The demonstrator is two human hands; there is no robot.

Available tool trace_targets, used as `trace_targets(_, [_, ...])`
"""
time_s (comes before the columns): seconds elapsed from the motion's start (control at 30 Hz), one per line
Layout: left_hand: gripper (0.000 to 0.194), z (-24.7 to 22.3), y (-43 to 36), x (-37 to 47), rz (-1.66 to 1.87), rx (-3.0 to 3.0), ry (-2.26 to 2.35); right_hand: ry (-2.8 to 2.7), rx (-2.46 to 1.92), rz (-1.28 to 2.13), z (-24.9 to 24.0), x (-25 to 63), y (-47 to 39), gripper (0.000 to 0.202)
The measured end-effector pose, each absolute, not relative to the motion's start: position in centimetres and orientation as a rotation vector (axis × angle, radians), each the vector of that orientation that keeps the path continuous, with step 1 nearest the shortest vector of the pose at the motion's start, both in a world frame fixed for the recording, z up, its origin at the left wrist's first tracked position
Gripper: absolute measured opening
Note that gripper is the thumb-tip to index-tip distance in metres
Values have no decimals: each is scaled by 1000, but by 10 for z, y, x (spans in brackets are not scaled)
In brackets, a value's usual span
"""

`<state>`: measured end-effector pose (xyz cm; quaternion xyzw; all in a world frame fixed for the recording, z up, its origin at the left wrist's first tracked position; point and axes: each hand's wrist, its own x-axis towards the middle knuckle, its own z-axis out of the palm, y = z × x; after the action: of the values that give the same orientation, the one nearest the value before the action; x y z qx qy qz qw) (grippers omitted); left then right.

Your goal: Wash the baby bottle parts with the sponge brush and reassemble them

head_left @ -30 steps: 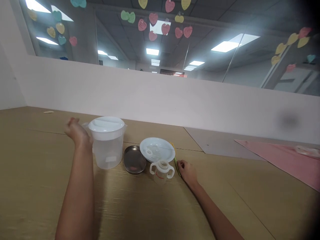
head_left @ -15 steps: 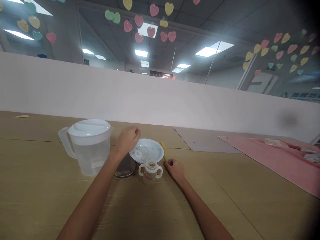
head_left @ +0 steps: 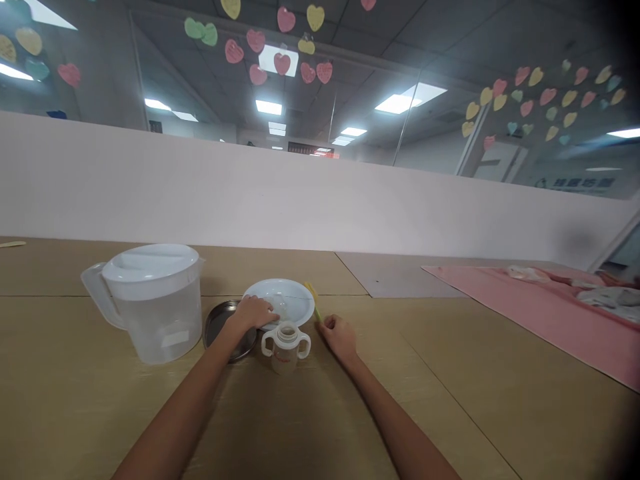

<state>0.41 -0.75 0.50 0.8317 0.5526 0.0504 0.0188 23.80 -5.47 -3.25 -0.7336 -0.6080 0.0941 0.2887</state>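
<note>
My left hand [head_left: 254,312] reaches over the near left rim of a white plate [head_left: 303,303], its fingers bent down and curled into the dish. A small white piece seen there before is now covered by these fingers. Beside them in the plate is a clear, see-through piece [head_left: 281,305]. Right of the plate, my right hand [head_left: 339,333] pinches the end of a thin yellow brush [head_left: 312,291] that leans toward the rim. Between my hands a baby bottle [head_left: 286,350] with two white handles stands upright, its top uncapped.
A large clear pitcher [head_left: 161,327] with a white lid stands at the left. A round metal tray [head_left: 216,327] lies partly under my left forearm and wrist. Far right, a pink cloth [head_left: 500,300] carries some items. A white wall [head_left: 300,207] borders the table's back.
My left hand has come down from above the plate's left side into it, uncovering more of the metal tray. My right hand keeps its pinch on the brush. The view has shifted slightly right.
</note>
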Motion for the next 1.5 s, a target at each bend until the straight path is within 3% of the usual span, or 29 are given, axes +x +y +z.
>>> trace_targets(0.33, [47,6,-7,7,148,2578,1756,-1424,-1882,347,-34,247,-49,27])
trace_targets(0.6, [31,27,-14,7,312,2519,1800,-1408,-1828,374,-38,249,-46,28])
trace_targets(0.93, [19,29,-18,25,819,2328,1785,-1285,-1670,335,-34,248,-48,29])
trace_targets(1.1, [10,32,-21,29,1258,2041,1502,-1260,-1483,228,-16,241,-60,36])
trace_targets(1.2, [17,43,-24,29,1450,1871,1333,-1352,-1407,102,-9,233,-72,41])
trace_targets(1.37, [24,64,-39,32,1509,1779,1115,-1641,-1302,5,-12,219,-86,43])
trace_targets(1.5, [20,76,-51,33,1482,1989,1271,-1794,-1222,53,-19,211,-92,40])
